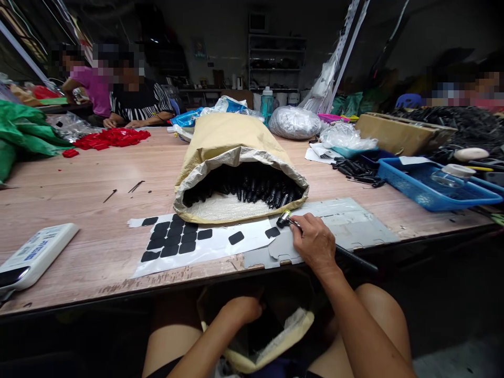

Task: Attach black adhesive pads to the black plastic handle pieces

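My right hand (315,239) is closed around the shaft of a small mallet (356,258). The mallet's head has a black face and a yellowish one, and it is just above the grey board at the table's front edge. Near the head, a black rounded-square sticker (272,232) lies at the end of a white backing sheet (216,252). My left hand (248,308) reaches into an open sack (291,344) between my knees; its fingers are hidden. In front of me a tan sack (236,131) lies on its side, its mouth showing many black slender pieces (255,189).
A white device (39,257) sits at the left. On the right stand a blue basket (433,191), loose black parts (356,168) and a cardboard box (397,134). Red pieces (114,137) lie far left, near a person in a striped sleeve (161,97). Two thin black pieces (136,186) lie mid-table.
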A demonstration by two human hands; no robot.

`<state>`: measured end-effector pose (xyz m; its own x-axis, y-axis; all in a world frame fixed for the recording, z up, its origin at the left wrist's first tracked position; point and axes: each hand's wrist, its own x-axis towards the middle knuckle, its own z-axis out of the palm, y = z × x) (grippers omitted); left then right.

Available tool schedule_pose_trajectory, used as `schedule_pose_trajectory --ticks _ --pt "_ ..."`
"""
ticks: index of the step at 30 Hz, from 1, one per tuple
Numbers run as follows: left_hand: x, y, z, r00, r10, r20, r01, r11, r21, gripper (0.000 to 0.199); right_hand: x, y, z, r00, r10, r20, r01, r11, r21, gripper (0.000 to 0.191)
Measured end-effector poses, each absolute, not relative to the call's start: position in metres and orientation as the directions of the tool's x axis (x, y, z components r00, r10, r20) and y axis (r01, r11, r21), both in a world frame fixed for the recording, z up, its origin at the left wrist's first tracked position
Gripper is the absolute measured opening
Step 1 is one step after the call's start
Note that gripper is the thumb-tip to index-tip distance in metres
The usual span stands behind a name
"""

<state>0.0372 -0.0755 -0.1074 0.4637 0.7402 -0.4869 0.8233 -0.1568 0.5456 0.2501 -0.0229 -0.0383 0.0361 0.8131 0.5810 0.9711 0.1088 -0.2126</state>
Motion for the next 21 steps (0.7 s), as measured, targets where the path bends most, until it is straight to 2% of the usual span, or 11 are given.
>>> schedule_pose_trajectory --ticks 3,5,7,9,10,11,13,14,16,18,21 --pt "0.037 -0.076 -0.066 0.610 0.595 -0.523 0.775 -0.310 0.551 0.030 0.250 -0.023 -0.038 0.044 0.816 0.576 0.971 0.100 -0.215 0.020" --pt "0.034 -0.071 -0.027 0.761 0.424 -0.492 0.638 -0.349 0.686 0.026 0.250 -0.023 -0.037 0.042 0.820 0.570 0.971 0.100 -0.215 0.020" --pt "0.028 -0.057 0.009 0.845 0.305 -0.440 0.508 -0.201 0.838 0.029 0.250 -0.023 -0.037 0.037 0.823 0.566 0.972 0.102 -0.212 0.020" --pt "0.019 -0.030 0.036 0.858 0.375 -0.352 0.406 -0.074 0.911 0.035 0.249 -0.023 -0.037 0.040 0.821 0.570 0.972 0.100 -0.212 0.021" --pt "0.014 -0.012 0.043 0.816 0.501 -0.288 0.374 -0.077 0.924 0.036 0.249 -0.023 -0.038 0.046 0.817 0.574 0.972 0.096 -0.214 0.020" --pt "0.009 0.009 0.047 0.726 0.653 -0.217 0.376 -0.112 0.920 0.037 0.249 -0.023 -0.038 0.052 0.814 0.578 0.972 0.092 -0.216 0.020" --pt "0.001 0.053 0.046 0.305 0.952 -0.021 0.497 -0.140 0.856 0.035 0.249 -0.023 -0.039 0.060 0.809 0.585 0.971 0.088 -0.221 0.019" --pt "-0.003 0.075 0.043 0.040 0.997 0.071 0.596 -0.081 0.799 0.033 0.249 -0.023 -0.039 0.060 0.808 0.586 0.971 0.089 -0.223 0.019" --pt "-0.008 0.113 0.034 -0.289 0.943 0.168 0.708 0.092 0.700 0.034 0.249 -0.022 -0.038 0.059 0.809 0.585 0.970 0.091 -0.225 0.019" --pt "-0.011 0.139 0.025 -0.414 0.897 0.157 0.734 0.227 0.640 0.041 0.249 -0.022 -0.038 0.060 0.813 0.580 0.969 0.091 -0.228 0.019" --pt "-0.014 0.158 0.015 -0.423 0.902 0.089 0.741 0.287 0.608 0.052 0.250 -0.022 -0.037 0.060 0.819 0.570 0.968 0.091 -0.233 0.019"
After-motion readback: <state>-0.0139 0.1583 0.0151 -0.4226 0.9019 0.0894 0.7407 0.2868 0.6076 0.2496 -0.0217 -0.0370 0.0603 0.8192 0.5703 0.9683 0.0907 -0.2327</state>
